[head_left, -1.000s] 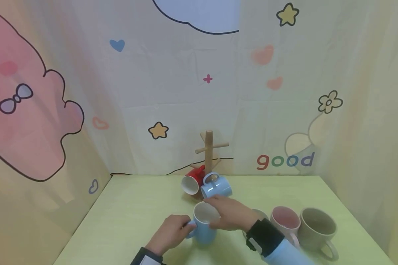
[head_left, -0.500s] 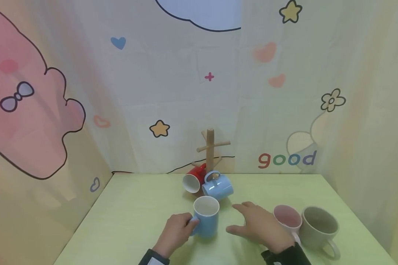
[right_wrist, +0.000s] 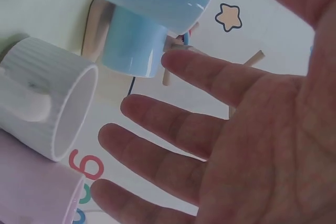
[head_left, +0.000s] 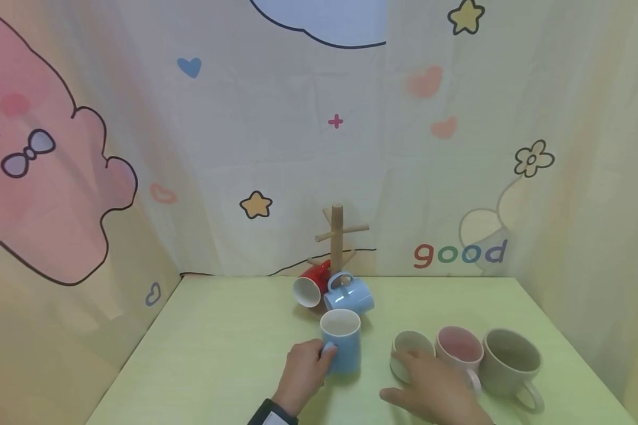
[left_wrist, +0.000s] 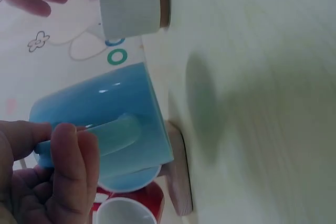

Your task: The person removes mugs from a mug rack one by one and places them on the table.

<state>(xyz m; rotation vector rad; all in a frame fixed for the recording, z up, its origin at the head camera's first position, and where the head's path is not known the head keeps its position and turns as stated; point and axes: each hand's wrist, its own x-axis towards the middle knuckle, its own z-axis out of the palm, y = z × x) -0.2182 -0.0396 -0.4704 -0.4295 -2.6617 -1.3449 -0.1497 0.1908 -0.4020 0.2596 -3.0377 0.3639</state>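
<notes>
My left hand grips the handle of a light blue mug, which is upright. In the left wrist view the mug's base hangs a little above the tabletop, apart from its shadow. My right hand has spread, straight fingers and holds nothing. It is over a small white ribbed mug, part of which it hides in the head view. Behind the held mug stands a wooden mug tree. A red mug and another light blue mug hang tilted on its lower pegs.
Right of the white mug stand a pink mug and a larger grey-beige mug, close together, handles toward the front. The mug tree's upper pegs carry nothing. A patterned curtain lines the back of the pale green table.
My right hand has let go of the blue mug's rim and moved right to the white mug. My left hand has carried the blue mug slightly right and forward.
</notes>
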